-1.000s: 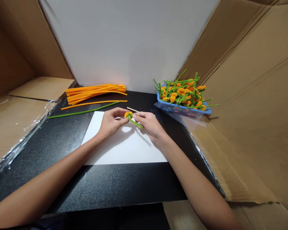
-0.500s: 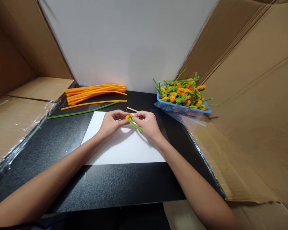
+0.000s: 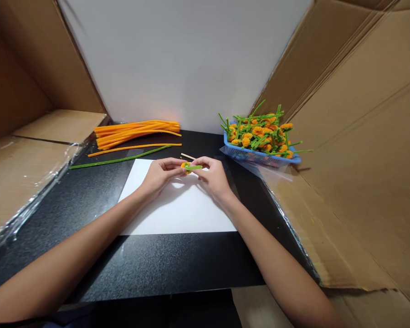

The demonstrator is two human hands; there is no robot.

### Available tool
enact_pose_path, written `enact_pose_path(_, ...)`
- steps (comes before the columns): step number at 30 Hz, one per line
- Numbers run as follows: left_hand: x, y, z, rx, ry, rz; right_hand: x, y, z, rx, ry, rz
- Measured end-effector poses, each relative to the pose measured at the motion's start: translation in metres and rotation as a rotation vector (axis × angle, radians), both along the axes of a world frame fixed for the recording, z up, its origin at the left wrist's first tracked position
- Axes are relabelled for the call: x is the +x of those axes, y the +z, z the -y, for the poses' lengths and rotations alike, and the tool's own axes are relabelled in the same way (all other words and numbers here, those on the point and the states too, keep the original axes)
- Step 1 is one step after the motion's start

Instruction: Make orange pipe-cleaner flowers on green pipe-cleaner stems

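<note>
A small orange flower (image 3: 185,168) with a green stem (image 3: 194,167) is held between both hands above the white sheet (image 3: 187,209). My left hand (image 3: 160,175) pinches the orange head from the left. From the right, the fingers of my right hand (image 3: 212,175) close on the flower where the stem begins. The stem points right, across the right fingers. Just behind the hands lies a thin pale stick (image 3: 187,156), its right end hidden by the right hand.
Orange pipe cleaners (image 3: 133,134) lie in a bundle at the back left, with one green strip (image 3: 119,157) in front. A blue basket (image 3: 259,154) of orange flowers stands back right on clear plastic. Cardboard walls (image 3: 355,136) flank the black table (image 3: 157,269).
The green stem has swung up from pointing down-right to lying nearly level toward the right. Both hands keep their hold on the flower, with the right fingers slightly shifted.
</note>
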State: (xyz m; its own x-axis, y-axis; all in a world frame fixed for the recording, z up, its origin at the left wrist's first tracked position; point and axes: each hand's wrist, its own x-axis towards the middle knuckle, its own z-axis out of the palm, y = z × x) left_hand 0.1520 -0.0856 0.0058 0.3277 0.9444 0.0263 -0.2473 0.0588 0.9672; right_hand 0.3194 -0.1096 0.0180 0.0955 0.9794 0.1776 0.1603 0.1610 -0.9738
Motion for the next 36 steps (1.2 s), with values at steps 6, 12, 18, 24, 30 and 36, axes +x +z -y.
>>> enact_pose_path(6, 0.001, -0.003, -0.001, -0.02, 0.048, 0.043, -0.001, -0.004, 0.0, 0.047, -0.035, 0.059)
enact_pose_path(12, 0.002, -0.003, -0.006, -0.086, 0.13, 0.168, -0.009, -0.003, 0.005, -0.023, -0.082, -0.038)
enact_pose_path(18, 0.001, -0.002, -0.005, -0.085, 0.095, 0.174, -0.014, -0.002, 0.008, 0.158, -0.1, 0.099)
enact_pose_path(24, 0.001, -0.001, -0.003, -0.019, 0.09, 0.119, -0.014, -0.001, 0.009, 0.171, -0.122, 0.126)
enact_pose_path(30, 0.0, -0.003, 0.0, 0.225, 0.108, 0.014, -0.012, 0.002, 0.009, 0.097, -0.109, 0.032)
enact_pose_path(36, -0.001, 0.004, 0.014, 0.711, 0.243, -0.278, 0.002, 0.008, 0.006, -0.251, 0.252, -0.333)
